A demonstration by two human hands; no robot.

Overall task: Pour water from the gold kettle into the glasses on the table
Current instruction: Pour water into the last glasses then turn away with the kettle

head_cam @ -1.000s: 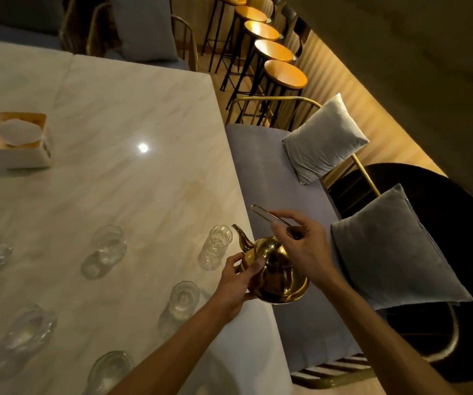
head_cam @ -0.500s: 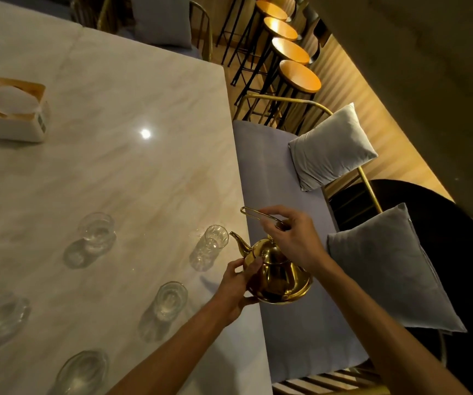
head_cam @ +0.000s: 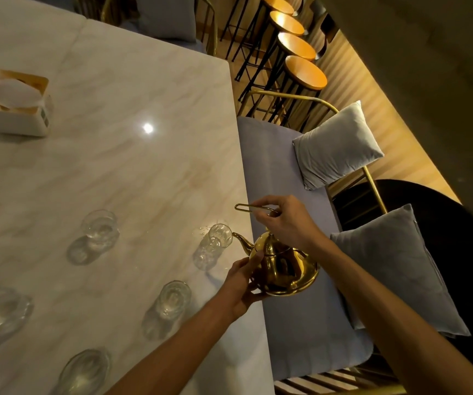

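Observation:
The gold kettle (head_cam: 283,269) hangs in the air just past the right edge of the marble table (head_cam: 121,172). My right hand (head_cam: 286,220) grips its thin wire handle from above. My left hand (head_cam: 244,283) presses against the kettle's body on its left side. The spout tip touches or nearly touches the rim of a clear glass (head_cam: 215,243) at the table edge. Another glass (head_cam: 170,303) stands nearer to me, and one more (head_cam: 98,232) stands further left. Several other glasses sit along the left and bottom of the view.
A tissue box (head_cam: 16,106) sits at the far left of the table. A grey cushioned bench (head_cam: 281,172) with two grey pillows (head_cam: 335,143) runs along the table's right side. Wooden bar stools (head_cam: 303,72) line the back right.
The kettle has moved toward the glass at the table edge, its spout now at the rim. Both hands keep their hold. The camera has shifted, so the table appears further left.

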